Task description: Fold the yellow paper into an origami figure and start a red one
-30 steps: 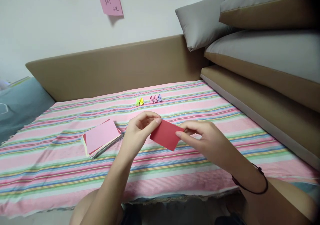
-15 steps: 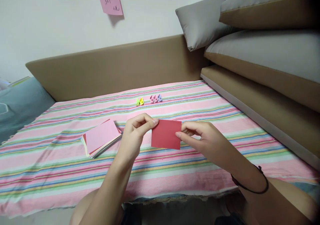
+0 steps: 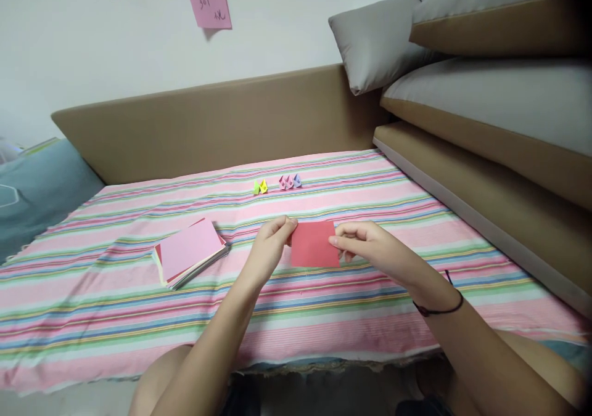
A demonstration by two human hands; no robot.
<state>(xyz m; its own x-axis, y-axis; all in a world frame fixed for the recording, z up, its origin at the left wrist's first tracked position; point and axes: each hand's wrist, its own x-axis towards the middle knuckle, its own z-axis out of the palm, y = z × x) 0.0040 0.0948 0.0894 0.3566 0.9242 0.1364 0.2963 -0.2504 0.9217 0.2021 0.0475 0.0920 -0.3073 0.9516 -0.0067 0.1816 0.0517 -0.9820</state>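
A folded red paper (image 3: 314, 244) is held low over the striped cloth (image 3: 324, 305), between both hands. My left hand (image 3: 271, 246) pinches its left edge with thumb and fingers. My right hand (image 3: 365, 246) pinches its right edge; a dark cord circles that wrist. A stack of coloured paper sheets (image 3: 189, 252) with a pink sheet on top lies to the left of my left hand. Several small folded paper figures (image 3: 276, 184), yellow-green, pink and purple, stand in a row farther back.
A brown padded board (image 3: 208, 120) runs behind the cloth. Grey and brown cushions (image 3: 462, 83) are stacked at the right. A blue-grey pillow (image 3: 32, 188) lies at the left. A pink note (image 3: 207, 0) hangs on the wall. My knees show at the bottom.
Both hands have moved forward and down with the red paper, which turned from tilted to level and now sits close to the cloth.
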